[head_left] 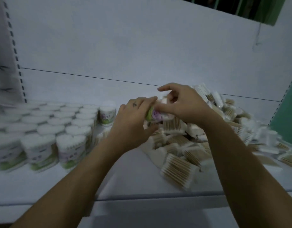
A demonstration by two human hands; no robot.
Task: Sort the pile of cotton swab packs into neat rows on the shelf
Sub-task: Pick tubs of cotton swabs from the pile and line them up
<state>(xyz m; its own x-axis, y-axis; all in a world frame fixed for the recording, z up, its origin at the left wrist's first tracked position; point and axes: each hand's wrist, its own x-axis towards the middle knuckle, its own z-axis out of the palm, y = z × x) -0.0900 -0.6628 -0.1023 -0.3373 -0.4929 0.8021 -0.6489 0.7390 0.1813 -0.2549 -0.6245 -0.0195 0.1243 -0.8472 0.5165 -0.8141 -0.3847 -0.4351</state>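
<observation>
Head view: left hand and right hand both grip one swab pack above the pile.

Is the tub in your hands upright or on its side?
On its side: left hand and right hand hold the cotton swab tub tipped over, flowered label facing up.

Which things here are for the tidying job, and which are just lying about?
For the job: pack, held by left hand and right hand; pile of loose packs; rows of standing packs; shelf.

Just there: green panel; slotted post; hanging cord.
</observation>
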